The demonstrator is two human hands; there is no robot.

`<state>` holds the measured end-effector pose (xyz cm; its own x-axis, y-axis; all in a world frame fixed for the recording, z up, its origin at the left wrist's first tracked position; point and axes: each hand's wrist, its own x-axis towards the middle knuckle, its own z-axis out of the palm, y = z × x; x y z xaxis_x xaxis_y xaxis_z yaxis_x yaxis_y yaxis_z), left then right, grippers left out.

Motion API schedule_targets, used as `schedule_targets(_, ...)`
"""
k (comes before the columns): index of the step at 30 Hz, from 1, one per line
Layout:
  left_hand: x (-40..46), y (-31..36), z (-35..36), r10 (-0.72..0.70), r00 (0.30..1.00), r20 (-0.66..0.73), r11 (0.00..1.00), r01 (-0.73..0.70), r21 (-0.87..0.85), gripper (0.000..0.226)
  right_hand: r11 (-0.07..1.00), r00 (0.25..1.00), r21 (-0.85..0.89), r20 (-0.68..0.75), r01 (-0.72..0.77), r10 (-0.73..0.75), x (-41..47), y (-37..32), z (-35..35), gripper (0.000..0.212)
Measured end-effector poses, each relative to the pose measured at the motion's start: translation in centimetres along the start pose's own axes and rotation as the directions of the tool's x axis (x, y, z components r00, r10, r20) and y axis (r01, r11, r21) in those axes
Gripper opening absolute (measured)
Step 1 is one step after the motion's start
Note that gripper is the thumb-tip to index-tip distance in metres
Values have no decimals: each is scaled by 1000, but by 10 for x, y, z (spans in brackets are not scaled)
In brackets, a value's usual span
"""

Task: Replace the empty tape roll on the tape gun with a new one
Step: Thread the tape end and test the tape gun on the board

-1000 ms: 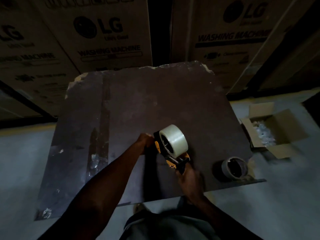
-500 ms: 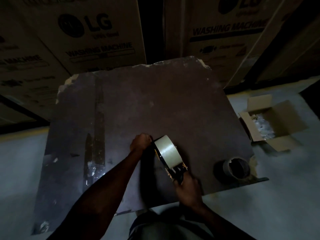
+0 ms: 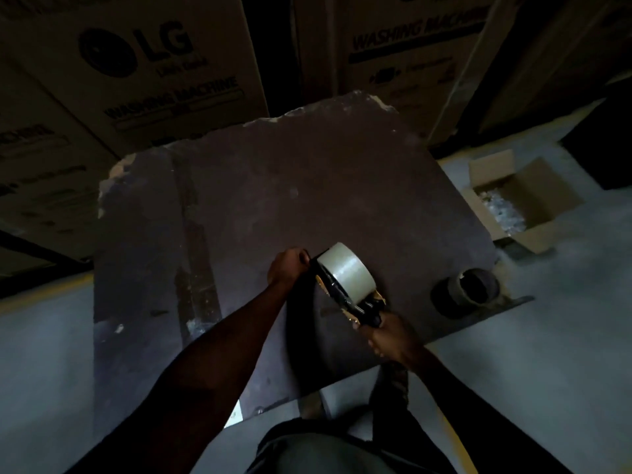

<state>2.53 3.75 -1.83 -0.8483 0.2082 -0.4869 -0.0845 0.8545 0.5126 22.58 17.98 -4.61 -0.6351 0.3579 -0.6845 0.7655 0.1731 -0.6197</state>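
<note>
A black and orange tape gun point(image 3: 345, 295) lies tilted over the dark table point(image 3: 273, 200), with a full clear tape roll point(image 3: 347, 271) seated on its hub. My right hand point(image 3: 390, 340) is shut around the gun's handle at the near end. My left hand point(image 3: 287, 266) is closed on the gun's far end, just left of the roll. An empty tape core point(image 3: 473, 285) stands near the table's right front corner, apart from both hands.
Large LG washing machine cartons point(image 3: 164, 63) stand behind the table. An open cardboard box point(image 3: 519, 196) with pale filling sits on the grey floor at the right. The table's near edge runs just in front of my legs.
The gun has turned so the roll's open side faces away and its curved outer band shows. Both hands kept their grip and shifted slightly.
</note>
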Motion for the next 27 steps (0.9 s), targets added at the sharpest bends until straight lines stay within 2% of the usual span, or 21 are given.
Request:
schedule_targets(3, -2, 2, -2, -11, 1000, -8, 1000, 11, -2, 17, 991, 988, -107, -124, 75, -89, -9, 0, 4, 34)
schedule_targets(6, -2, 4, 0, -8, 1000, -23, 1000, 8, -14, 27, 988, 980, -131, -170, 85, -107, -18, 8, 8, 36)
schedule_targets(9, -2, 2, 4, 26, 1000, 12, 1000, -26, -15, 42, 992, 985, -83, -139, 92, -103, -29, 26, 1, 39)
schedule_targets(14, -1, 1, 8, 47, 999, -12, 999, -47, -27, 41, 992, 991, -122, -126, 23, -38, -49, 71, -12, 39)
schedule_targets(16, -3, 3, 11, 50, 998, -23, 999, -49, 15, 39, 992, 994, -122, -110, 17, -30, -50, 80, -16, 37)
schedule_targets(18, -11, 3, 16, 117, 990, -74, 986, -107, 126, 36, 992, 994, -117, -101, 40, -52, -49, 82, -18, 33)
schedule_targets(20, -23, -5, 25, 334, 936, -113, 905, -286, 315, 39, 992, 992, -118, -103, 55, -67, -49, 80, -17, 36)
schedule_targets(21, -28, -12, 32, 482, 873, -73, 809, -412, 420, 42, 991, 992, -123, -105, 62, -75, -49, 81, -18, 38)
schedule_targets(22, -32, -20, 39, 590, 807, 36, 682, -522, 512, 46, 990, 991, -127, -106, 64, -78, -48, 81, -18, 40)
schedule_targets(23, -35, -28, 46, 629, 759, 170, 562, -594, 575, 53, 990, 992, -129, -104, 64, -78, -47, 83, -18, 41)
schedule_targets(24, -35, -34, 52, 606, 746, 274, 488, -622, 612, 59, 989, 992, -131, -99, 65, -78, -45, 84, -18, 42)
schedule_targets(25, -35, -39, 57, 564, 759, 325, 470, -619, 629, 63, 989, 992, -134, -94, 68, -81, -44, 85, -18, 42)
schedule_targets(27, -33, -41, 60, 521, 781, 344, 505, -607, 613, 65, 988, 991, -134, -101, 75, -89, -42, 86, -17, 40)
